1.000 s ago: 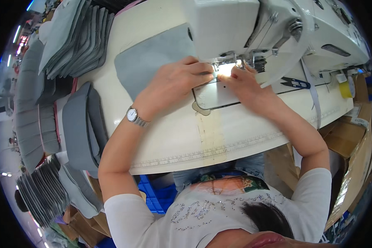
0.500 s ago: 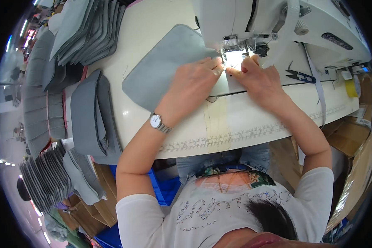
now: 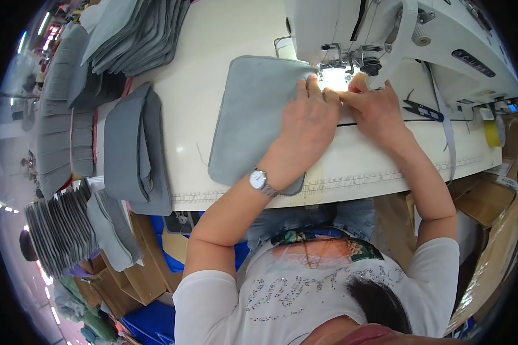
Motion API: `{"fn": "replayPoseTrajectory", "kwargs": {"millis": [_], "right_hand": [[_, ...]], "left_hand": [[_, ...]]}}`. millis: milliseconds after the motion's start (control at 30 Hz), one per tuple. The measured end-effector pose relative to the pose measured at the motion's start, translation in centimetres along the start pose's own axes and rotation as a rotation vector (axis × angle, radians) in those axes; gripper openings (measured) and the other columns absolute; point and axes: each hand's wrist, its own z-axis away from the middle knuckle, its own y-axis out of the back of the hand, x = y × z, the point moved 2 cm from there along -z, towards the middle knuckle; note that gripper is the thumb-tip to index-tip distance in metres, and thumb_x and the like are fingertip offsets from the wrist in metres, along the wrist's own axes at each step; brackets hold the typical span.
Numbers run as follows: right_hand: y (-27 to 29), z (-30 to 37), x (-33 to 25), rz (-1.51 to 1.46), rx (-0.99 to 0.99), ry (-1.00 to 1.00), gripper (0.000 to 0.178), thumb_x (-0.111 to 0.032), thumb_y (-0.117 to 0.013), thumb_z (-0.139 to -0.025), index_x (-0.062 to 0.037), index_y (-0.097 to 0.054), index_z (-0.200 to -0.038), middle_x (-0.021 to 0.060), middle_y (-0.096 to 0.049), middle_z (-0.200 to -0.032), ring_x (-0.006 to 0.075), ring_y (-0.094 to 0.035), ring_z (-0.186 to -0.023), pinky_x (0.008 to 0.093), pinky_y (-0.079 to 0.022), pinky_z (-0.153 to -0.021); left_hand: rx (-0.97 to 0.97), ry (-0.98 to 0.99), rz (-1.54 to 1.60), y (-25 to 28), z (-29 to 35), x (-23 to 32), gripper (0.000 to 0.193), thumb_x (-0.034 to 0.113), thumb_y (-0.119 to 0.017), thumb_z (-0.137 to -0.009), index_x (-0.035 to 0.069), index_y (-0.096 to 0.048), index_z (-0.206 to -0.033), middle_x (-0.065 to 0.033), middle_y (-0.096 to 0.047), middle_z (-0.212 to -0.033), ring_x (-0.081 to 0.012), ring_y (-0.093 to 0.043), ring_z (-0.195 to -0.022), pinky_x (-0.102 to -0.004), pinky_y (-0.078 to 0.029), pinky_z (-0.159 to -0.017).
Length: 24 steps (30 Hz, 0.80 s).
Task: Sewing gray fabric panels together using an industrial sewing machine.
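Grey pieces (image 3: 126, 149) crowd the bench's (image 3: 181, 115) left edge. The grey panel (image 3: 250, 109) nears the front edge, partly beneath the flattened left hand (image 3: 311, 121). Behind looms the sewing machine (image 3: 334, 26); the right hand (image 3: 379, 109) curls, grip unclear. Snips (image 3: 425, 110) lie rightward.

I can see the flat, rounded grey fabric panel (image 3: 247, 126) lying on the smooth white tabletop (image 3: 380, 152), to the near left of the boxy white metal sewing machine (image 3: 322, 26). Folded slate-grey fabric pieces (image 3: 122, 155) lie left of the panel, with stacked grey fabric sheets (image 3: 135, 43) behind them. Over right, slim dark-handled metal snips (image 3: 427, 111) rest beside a narrow white strip (image 3: 446, 118).
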Motion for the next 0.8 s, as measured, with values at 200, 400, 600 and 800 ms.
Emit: {"fn": "replayPoseTrajectory", "kwargs": {"millis": [200,400,600,800], "right_hand": [[-0.6,0.1,0.7,-0.028,0.051,-0.011,0.021,-0.014,-0.069,-0.08,-0.0221,-0.074,-0.099,0.0071,-0.065,-0.079,0.0302,-0.058,-0.097,0.0379,-0.045,-0.092],[-1.0,0.5,3.4,-0.045,0.015,0.001,0.016,-0.019,-0.063,-0.092,-0.0179,-0.072,-0.104,0.0025,-0.069,-0.097,0.022,-0.067,-0.077,0.0336,-0.054,-0.069],[1.7,3.1,-3.9,-0.474,0.141,0.546,0.02,-0.006,-0.073,-0.075,-0.0018,-0.068,-0.094,0.0126,-0.069,-0.1,0.0298,-0.067,-0.089,0.0354,-0.056,-0.073],[1.6,5.9,-9.5,-0.352,0.122,0.616,0.023,-0.012,-0.063,-0.07,-0.002,-0.065,-0.091,0.0047,-0.055,-0.084,0.0205,-0.06,-0.08,0.0316,-0.053,-0.065]], "left_hand": [[-0.014,0.074,0.168,5.0,3.0,-6.6,0.014,0.013,-0.068,-0.082,0.007,-0.067,-0.095,-0.0101,-0.067,-0.097,-0.0301,-0.064,-0.091,-0.0383,-0.053,-0.074],[-0.218,-0.067,0.425,7.6,9.3,-4.7,0.027,0.011,-0.08,-0.068,0.006,-0.066,-0.089,-0.0076,-0.065,-0.094,-0.028,-0.063,-0.086,-0.0378,-0.052,-0.075],[-0.095,-0.377,0.322,7.0,11.5,-3.4,0.025,0.011,-0.075,-0.068,0.005,-0.063,-0.09,-0.0043,-0.064,-0.101,-0.0205,-0.064,-0.092,-0.0341,-0.054,-0.073],[-0.236,-0.447,0.174,8.1,11.5,-2.3,0.03,0.004,-0.07,-0.07,0.005,-0.066,-0.1,-0.0064,-0.065,-0.102,-0.0221,-0.067,-0.091,-0.0304,-0.056,-0.068]]}}
